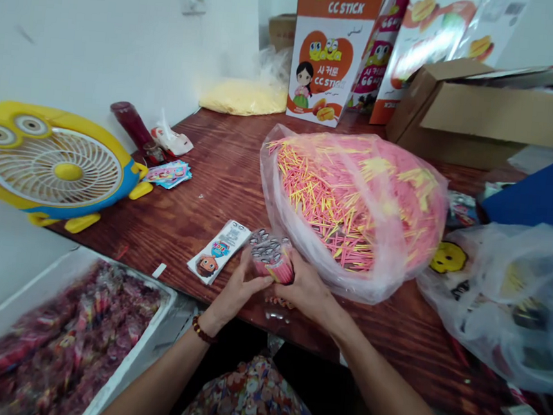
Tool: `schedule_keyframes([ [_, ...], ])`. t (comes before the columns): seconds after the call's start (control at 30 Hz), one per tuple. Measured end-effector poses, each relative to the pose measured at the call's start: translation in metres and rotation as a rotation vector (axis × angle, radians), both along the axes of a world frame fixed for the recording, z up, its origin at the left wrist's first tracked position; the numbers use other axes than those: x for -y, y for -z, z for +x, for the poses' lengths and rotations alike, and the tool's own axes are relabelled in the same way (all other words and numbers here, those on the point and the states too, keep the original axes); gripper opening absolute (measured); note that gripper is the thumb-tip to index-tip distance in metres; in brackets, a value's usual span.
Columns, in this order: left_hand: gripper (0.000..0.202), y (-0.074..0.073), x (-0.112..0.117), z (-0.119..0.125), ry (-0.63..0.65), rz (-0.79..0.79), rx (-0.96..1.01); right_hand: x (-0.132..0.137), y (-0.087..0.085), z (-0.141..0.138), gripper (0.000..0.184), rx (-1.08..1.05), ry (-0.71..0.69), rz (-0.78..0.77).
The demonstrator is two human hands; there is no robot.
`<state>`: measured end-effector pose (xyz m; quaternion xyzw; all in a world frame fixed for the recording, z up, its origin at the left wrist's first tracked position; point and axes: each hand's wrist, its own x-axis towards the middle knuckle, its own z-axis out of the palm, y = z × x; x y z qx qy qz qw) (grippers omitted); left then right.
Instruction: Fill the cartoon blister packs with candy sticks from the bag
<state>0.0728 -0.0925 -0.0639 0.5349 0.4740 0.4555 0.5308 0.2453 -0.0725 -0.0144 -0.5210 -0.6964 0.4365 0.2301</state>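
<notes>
Between my two hands, just above the table's front edge, is an upright bundle of pink and yellow sticks with silvery grey tips on top. My left hand is wrapped round its left side, and my right hand grips the right side, thumbs close together in front. Just left of the bundle lies a stack of printed wrappers with a cartoon face. Beyond my right hand, a large clear plastic bag lies open, full of loose pink and yellow sticks.
A yellow and blue fan stands at the left. Below it, a white foam box holds many wrapped packets. Printed cartons and an open cardboard box line the back. A filled plastic bag sits at the right.
</notes>
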Motion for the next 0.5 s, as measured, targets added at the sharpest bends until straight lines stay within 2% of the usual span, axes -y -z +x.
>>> schedule_keyframes([
  [0.1, 0.080, -0.002, -0.001, -0.013, -0.106, 0.085, -0.020, -0.005, -0.022, 0.001, 0.047, 0.419, -0.074, 0.118],
  [0.2, 0.070, 0.001, 0.001, -0.021, -0.143, 0.097, -0.098, -0.006, -0.027, -0.008, 0.051, 0.717, -0.185, 0.196],
  [0.3, 0.063, 0.008, 0.005, -0.022, -0.096, 0.045, -0.108, -0.005, -0.017, -0.019, 0.065, 0.828, -0.248, 0.236],
  [0.43, 0.059, 0.014, 0.006, -0.017, -0.170, 0.043, -0.067, -0.005, -0.004, -0.022, 0.074, 0.857, -0.277, 0.267],
  [0.5, 0.059, 0.014, 0.005, -0.013, -0.168, 0.038, -0.081, -0.005, -0.001, -0.020, 0.078, 0.866, -0.270, 0.278],
])
